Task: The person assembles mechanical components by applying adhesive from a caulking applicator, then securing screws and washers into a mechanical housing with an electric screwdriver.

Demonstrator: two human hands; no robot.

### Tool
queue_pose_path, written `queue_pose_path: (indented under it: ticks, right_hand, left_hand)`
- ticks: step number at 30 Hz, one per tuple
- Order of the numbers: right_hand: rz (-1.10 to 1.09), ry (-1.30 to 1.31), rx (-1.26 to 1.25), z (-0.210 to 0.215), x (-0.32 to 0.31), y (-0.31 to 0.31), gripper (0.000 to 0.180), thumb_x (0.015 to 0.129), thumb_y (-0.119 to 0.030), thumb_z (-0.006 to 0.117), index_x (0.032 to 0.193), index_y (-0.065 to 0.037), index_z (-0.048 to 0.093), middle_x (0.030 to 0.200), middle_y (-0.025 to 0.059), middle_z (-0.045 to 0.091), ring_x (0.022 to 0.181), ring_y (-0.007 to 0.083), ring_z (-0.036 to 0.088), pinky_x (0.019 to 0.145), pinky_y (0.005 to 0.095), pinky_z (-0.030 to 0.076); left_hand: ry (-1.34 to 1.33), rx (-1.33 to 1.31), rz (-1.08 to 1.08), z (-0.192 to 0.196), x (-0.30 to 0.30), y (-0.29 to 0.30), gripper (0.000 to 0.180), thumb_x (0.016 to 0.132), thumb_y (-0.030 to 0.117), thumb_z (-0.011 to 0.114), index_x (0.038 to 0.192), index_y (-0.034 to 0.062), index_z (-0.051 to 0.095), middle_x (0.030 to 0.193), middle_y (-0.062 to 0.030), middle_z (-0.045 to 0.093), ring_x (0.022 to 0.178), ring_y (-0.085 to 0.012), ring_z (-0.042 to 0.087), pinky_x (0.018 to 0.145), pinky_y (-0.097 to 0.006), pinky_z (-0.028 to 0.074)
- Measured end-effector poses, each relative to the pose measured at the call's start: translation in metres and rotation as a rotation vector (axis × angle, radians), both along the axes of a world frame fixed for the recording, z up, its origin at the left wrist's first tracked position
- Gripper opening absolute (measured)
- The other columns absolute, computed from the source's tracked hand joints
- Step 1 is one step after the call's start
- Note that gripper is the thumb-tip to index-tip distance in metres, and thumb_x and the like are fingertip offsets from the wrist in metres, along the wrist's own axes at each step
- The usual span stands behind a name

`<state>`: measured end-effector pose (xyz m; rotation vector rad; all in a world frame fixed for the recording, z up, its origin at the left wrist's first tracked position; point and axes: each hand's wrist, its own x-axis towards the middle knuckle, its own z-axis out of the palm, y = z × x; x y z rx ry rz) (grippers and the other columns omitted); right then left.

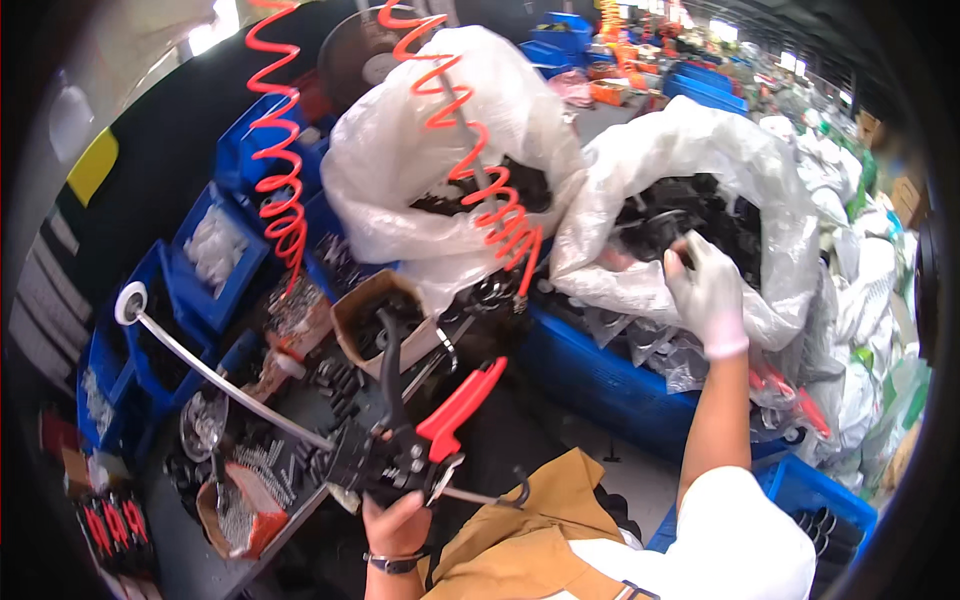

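My bare left hand (pixel 396 522), with a dark strap at its wrist, is wrapped round the black body of a caulking gun (pixel 385 462). Its red trigger and black handle point up and away. A metal rod runs through the body, ending in a white round disc at far left and a hook near my apron. My right hand (pixel 708 290), in a white glove, is over the near rim of the right plastic bag (pixel 785 190). Its fingers are bent together; what they hold, if anything, cannot be made out. Black parts (pixel 690 215) fill that bag.
Another plastic bag (pixel 370 170) of black parts stands further left. Red coiled air hoses (pixel 285 190) hang over the bench. Blue bins (pixel 205 300), an open carton (pixel 345 335) and loose small parts crowd the bench. Below the right bag is a blue tub (pixel 570 365).
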<state>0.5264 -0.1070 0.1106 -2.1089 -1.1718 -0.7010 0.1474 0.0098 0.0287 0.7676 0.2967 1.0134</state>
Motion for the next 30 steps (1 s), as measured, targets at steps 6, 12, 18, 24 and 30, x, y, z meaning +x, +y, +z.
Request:
queue_pose_path:
  ticks: [6, 12, 18, 24, 30]
  right_hand:
    - [0.971, 1.174, 0.279, -0.033, -0.169, 0.049, 0.021, 0.085, -0.013, 0.068, 0.100, -0.004, 0.057, 0.088, 0.0080, 0.058, 0.087, 0.0205, 0.058, 0.080, 0.0327, 0.044]
    - [0.875, 0.164, 0.296, -0.070, -0.225, 0.090, 0.021, 0.079, -0.011, 0.067, 0.099, -0.009, 0.061, 0.093, 0.0084, 0.057, 0.094, 0.0333, 0.051, 0.089, 0.0456, 0.039]
    - [0.808, -0.008, 0.336, -0.067, -0.250, 0.105, 0.041, 0.083, -0.024, 0.067, 0.122, -0.016, 0.060, 0.133, 0.0196, 0.048, 0.132, 0.0442, 0.033, 0.107, 0.0573, 0.026]
    - [0.859, 0.496, 0.335, -0.108, -0.218, 0.125, 0.050, 0.094, -0.037, 0.057, 0.131, -0.003, 0.049, 0.126, 0.0178, 0.054, 0.118, 0.0310, 0.050, 0.102, 0.0415, 0.038]
    - [0.021, 0.833, 0.303, -0.260, -0.065, 0.155, 0.075, 0.083, -0.002, 0.065, 0.148, -0.006, 0.028, 0.152, 0.0142, 0.027, 0.133, 0.0261, 0.036, 0.113, 0.0380, 0.028]
  left_hand:
    - [-0.060, -0.095, -0.161, -0.019, 0.038, 0.010, 0.099, 0.069, 0.072, 0.066, 0.143, 0.0120, 0.037, 0.143, -0.0083, 0.046, 0.129, -0.0261, 0.045, 0.109, -0.047, 0.034]
    - [-0.221, -0.013, -0.235, -0.043, 0.016, 0.003, 0.062, 0.084, 0.032, 0.073, 0.134, 0.0106, 0.044, 0.130, -0.0028, 0.052, 0.121, -0.0186, 0.049, 0.106, -0.036, 0.037]
    - [-0.119, -0.144, -0.172, -0.042, -0.013, 0.011, 0.057, 0.081, 0.009, 0.073, 0.131, 0.0050, 0.047, 0.122, -0.0043, 0.058, 0.115, -0.0193, 0.053, 0.103, -0.036, 0.039]
    - [0.268, 0.133, 0.223, -0.031, -0.054, 0.032, 0.037, 0.085, 0.014, 0.071, 0.117, 0.0029, 0.056, 0.106, -0.0022, 0.063, 0.099, -0.0153, 0.060, 0.090, -0.032, 0.048]
    - [0.700, -0.153, -0.004, -0.011, -0.108, 0.075, 0.045, 0.094, 0.043, 0.056, 0.109, 0.0014, 0.063, 0.082, -0.0056, 0.069, 0.056, -0.0143, 0.065, 0.041, -0.026, 0.051]
